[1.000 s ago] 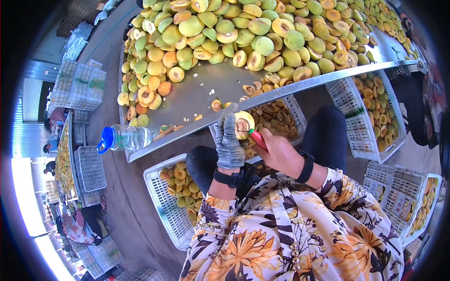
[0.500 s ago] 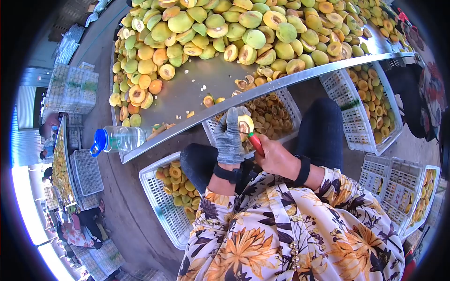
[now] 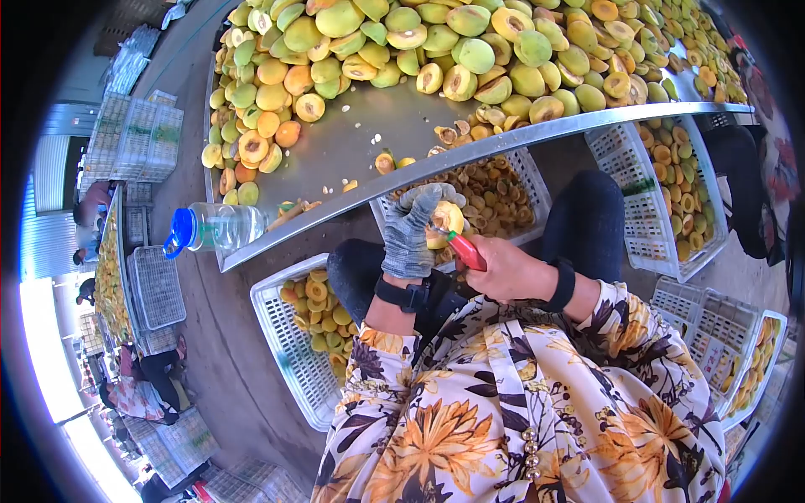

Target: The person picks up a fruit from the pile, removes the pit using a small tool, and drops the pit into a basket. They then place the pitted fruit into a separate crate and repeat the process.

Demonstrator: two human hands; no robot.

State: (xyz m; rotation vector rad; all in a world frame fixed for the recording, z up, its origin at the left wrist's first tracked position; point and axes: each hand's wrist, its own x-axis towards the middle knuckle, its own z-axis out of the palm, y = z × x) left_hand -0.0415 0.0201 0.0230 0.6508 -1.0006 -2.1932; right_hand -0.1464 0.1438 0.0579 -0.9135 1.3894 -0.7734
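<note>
In the head view, my left hand (image 3: pixel 407 236), in a grey knit glove, is closed around a yellow peach half (image 3: pixel 448 217) with its cut face turned to my right. My right hand (image 3: pixel 518 272) is bare and grips the red handle of a small pitting knife (image 3: pixel 468 252), which has a green band at its front end. The knife's tip reaches the cut face of the fruit; the blade itself is mostly hidden. Both hands are above my lap, just in front of the metal table edge.
Halved peaches (image 3: pixel 352 63) are heaped on the metal table (image 3: pixel 344 142). Beneath its edge a crate (image 3: pixel 537 189) holds trimmings. Crates of peach halves stand at my left (image 3: pixel 289 360) and right (image 3: pixel 625 197). A blue-capped bottle (image 3: pixel 226 226) lies at the table's corner.
My right hand and the knife have shifted slightly right, and the knife's green band now shows. The peach half stays in my left hand. The whole view has moved a little.
</note>
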